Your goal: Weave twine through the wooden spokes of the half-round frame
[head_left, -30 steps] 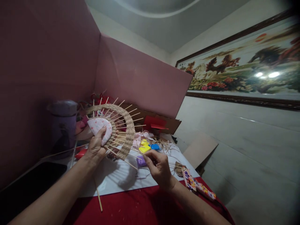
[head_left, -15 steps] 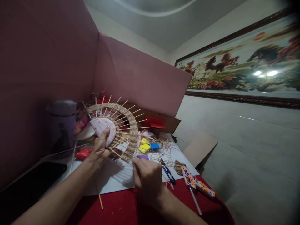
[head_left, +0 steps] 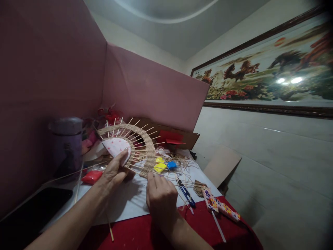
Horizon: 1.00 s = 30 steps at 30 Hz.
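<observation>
A half-round woven fan [head_left: 150,147] of twisted cord on thin sticks is held up above the white board, its stick ends pointing outward. A half-disc of white cloth with pink dots [head_left: 114,145] covers its centre. My left hand [head_left: 114,172] is closed on the inner part of the fan, thumb lying across the cloth. At the lower right end of the woven band, my right hand [head_left: 161,194] is closed, fingertips pinched against the band's edge. Its fingers hide whether a loose strand of cord is also between them.
Blue-handled snips [head_left: 186,192], yellow [head_left: 160,165] and blue packets [head_left: 171,165] and loose cord lie to the right. A patterned glue gun [head_left: 221,205] rests on red cloth. On the left are a red packet [head_left: 92,177], a phone [head_left: 39,208] and a purple tumbler [head_left: 66,149].
The fan sits slightly lower in view and looks more tilted back. My right hand has shifted a little left, closer against the end of the woven band. My left hand keeps its hold.
</observation>
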{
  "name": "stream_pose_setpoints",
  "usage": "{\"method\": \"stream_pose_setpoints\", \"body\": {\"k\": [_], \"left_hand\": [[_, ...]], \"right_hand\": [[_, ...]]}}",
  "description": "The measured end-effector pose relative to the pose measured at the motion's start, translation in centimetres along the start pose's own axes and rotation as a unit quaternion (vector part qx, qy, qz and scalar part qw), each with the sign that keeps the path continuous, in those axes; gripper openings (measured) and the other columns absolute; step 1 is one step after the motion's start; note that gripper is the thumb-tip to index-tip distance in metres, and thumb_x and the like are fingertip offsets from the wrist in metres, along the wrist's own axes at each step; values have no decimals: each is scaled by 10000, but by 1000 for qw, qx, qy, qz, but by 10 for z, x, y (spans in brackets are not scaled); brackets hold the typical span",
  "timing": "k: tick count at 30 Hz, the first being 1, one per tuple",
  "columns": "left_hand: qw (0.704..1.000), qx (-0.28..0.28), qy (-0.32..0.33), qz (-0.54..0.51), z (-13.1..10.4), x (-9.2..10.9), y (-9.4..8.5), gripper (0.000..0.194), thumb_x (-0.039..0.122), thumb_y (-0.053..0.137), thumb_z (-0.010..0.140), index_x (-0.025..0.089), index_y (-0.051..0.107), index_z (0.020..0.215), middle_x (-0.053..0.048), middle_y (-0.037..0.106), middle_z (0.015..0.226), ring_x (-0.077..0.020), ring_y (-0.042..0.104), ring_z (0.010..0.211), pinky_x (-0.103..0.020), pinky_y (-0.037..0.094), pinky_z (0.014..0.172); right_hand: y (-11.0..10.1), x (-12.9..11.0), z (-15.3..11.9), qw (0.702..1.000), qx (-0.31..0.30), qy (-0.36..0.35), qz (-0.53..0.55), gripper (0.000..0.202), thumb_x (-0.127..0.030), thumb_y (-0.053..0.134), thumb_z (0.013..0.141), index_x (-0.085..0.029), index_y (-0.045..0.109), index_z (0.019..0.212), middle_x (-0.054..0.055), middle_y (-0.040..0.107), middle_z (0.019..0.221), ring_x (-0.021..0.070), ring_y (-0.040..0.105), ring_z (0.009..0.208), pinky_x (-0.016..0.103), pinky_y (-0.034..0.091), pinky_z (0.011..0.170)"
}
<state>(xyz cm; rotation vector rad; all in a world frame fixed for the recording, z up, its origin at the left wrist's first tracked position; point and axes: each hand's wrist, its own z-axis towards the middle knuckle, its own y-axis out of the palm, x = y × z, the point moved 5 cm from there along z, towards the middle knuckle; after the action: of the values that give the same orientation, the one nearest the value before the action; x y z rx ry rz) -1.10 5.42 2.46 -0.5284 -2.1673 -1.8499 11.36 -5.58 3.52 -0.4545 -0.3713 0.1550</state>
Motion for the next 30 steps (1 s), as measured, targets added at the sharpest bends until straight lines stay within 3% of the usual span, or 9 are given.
{"method": "stream_pose_setpoints", "body": {"k": [3, 6, 9, 16, 20, 23, 26, 30], "left_hand": [[997, -66, 6, 36, -5, -4, 5, 174, 5, 501, 765, 114, 612, 842, -80, 695, 728, -193, 673, 700, -313, 562, 664], [982, -160, -54, 80, -11, -15, 11, 166, 56, 484, 786, 99, 621, 869, -142, 699, 862, -275, 658, 851, -434, 542, 717], [968, -207, -83, 113, -15, -19, 13, 194, 86, 481, 801, 84, 629, 925, -168, 688, 949, -294, 644, 897, -472, 522, 751], [973, -199, -41, 113, -21, -9, 21, 206, 111, 441, 840, 82, 638, 894, -170, 692, 932, -280, 654, 878, -451, 537, 738], [980, -175, -33, 90, -19, -6, 20, 184, 122, 455, 834, 101, 634, 870, -155, 696, 883, -283, 665, 826, -464, 548, 697], [985, -157, -34, 66, -17, -4, 18, 174, 120, 467, 829, 119, 630, 890, -135, 697, 884, -255, 669, 805, -446, 553, 698], [986, -148, -40, 59, -18, -3, 18, 194, 143, 441, 847, 131, 628, 897, -127, 699, 868, -241, 668, 793, -430, 558, 673], [987, -126, -71, 74, -21, -3, 19, 246, 200, 417, 865, 126, 619, 983, -145, 696, 849, -252, 668, 750, -433, 558, 626]], "right_hand": [[2, 5, 4, 1000, 2, 11, -15, 210, -103, 449, 825, -108, 578, 991, 56, 555, 641, 181, 491, 585, 317, 265, 516], [6, 9, 7, 1000, 0, 23, -20, 215, -97, 462, 814, -108, 576, 997, 59, 564, 655, 181, 496, 595, 316, 272, 519], [6, 10, 5, 1000, 6, 27, -8, 212, -82, 461, 804, -109, 577, 980, 59, 570, 668, 180, 499, 604, 315, 280, 527], [-7, 11, -9, 998, 48, 12, 32, 222, -109, 454, 821, -103, 576, 1007, 50, 563, 645, 167, 490, 593, 307, 289, 533], [-5, 7, -16, 998, 26, -3, 55, 233, -98, 452, 813, -98, 591, 999, 48, 563, 632, 170, 491, 571, 299, 294, 522], [1, 10, -17, 992, -6, 29, 126, 241, -116, 437, 821, -115, 606, 993, 60, 591, 667, 178, 526, 603, 289, 323, 537], [8, 24, -14, 950, -31, 143, 275, 210, -152, 426, 846, -154, 632, 889, 52, 621, 699, 160, 564, 645, 258, 371, 585], [22, 39, -12, 809, -62, 310, 495, 203, -261, 472, 848, -164, 639, 788, 15, 603, 654, 119, 531, 589, 219, 392, 567]]}}
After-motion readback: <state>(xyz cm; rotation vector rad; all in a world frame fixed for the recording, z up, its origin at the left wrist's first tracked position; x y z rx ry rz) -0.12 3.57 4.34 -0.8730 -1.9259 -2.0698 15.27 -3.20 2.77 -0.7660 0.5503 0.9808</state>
